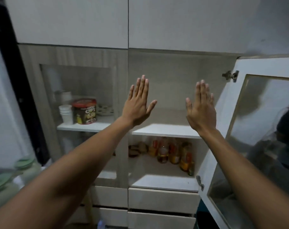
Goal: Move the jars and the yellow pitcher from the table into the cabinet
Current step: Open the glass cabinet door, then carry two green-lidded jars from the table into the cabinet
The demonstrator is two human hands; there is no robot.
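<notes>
While both hands, left hand (138, 103) and right hand (200, 108), hover flat and empty before the bare upper shelf (167, 130), green-lidded jars (11, 176) sit low-left, nearer the left.

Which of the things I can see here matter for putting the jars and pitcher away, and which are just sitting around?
Part of the job:
left hand, open and empty
right hand, open and empty
open cabinet door
bare upper shelf
green-lidded jars, blurred, at lower left

Just lying about:
stacked white cups
chocolate chips tub
bottles on the lower shelf
</notes>
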